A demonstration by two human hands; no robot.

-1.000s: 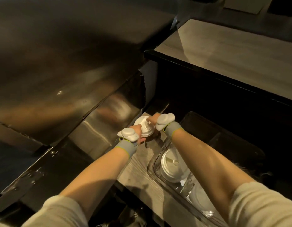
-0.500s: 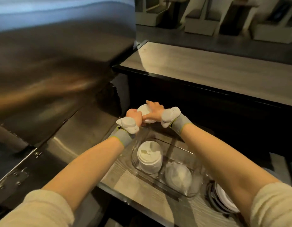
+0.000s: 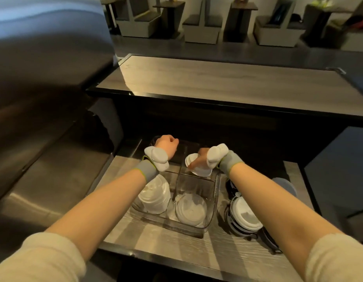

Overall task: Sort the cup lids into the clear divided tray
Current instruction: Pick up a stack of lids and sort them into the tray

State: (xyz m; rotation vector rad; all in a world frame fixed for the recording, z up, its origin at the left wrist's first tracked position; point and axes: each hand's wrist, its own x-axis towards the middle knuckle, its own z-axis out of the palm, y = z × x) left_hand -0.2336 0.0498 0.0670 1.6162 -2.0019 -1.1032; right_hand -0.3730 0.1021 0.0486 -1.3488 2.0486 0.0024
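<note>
One clear divided tray (image 3: 216,192). Four white lid stacks: near-left stack (image 3: 154,197), near-right stack (image 3: 190,209), held stack (image 3: 198,167), plus outer stack (image 3: 244,215) in one black holder (image 3: 267,240). Two hands, left hand (image 3: 166,146) and right hand (image 3: 201,156); two grey wristbands (image 3: 147,170).

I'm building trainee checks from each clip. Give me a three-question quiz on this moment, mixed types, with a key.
1. True or false: the right hand holds white lids over the clear tray.
2. How many of the tray's two near compartments hold lids? A) none B) one C) both
3. Fill in: the black rack with more lids stands on the tray's ____ side, by the person's own sides.

Key: 1 true; 2 C; 3 right.
</note>
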